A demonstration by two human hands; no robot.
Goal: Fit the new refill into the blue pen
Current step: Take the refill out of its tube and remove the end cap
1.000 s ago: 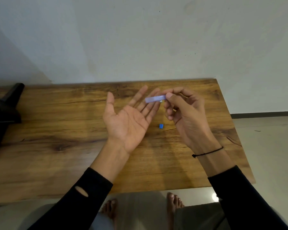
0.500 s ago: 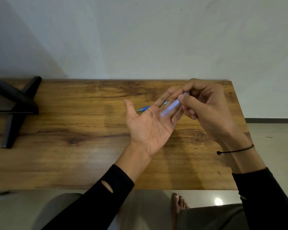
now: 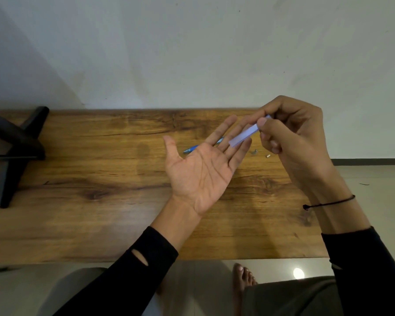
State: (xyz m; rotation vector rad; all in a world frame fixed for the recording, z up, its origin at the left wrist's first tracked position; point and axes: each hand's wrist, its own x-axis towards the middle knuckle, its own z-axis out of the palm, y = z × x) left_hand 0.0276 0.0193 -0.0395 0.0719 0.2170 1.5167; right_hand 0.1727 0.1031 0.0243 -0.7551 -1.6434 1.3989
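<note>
My right hand [image 3: 292,137] pinches the upper end of a pale translucent blue pen barrel [image 3: 244,136], which slants down-left. Its lower end rests over the fingertips of my left hand [image 3: 201,169]. That hand is held palm up and flat above the table, fingers spread, holding nothing. Behind its fingers a blue pen part [image 3: 192,148] lies on the wooden table [image 3: 100,201], partly hidden. Two tiny metal pieces, one [image 3: 254,152] and another [image 3: 268,156], lie on the table just right of the left fingertips.
A black stand [image 3: 12,147] sits at the table's left end. The table backs onto a pale wall; its right edge is near my right wrist. My bare foot [image 3: 243,279] and lap show below the front edge.
The view has shifted, so both hands sit further right. The right hand has tilted the barrel from level to slanting down onto the left fingertips. A small blue cap on the table is hidden now.
</note>
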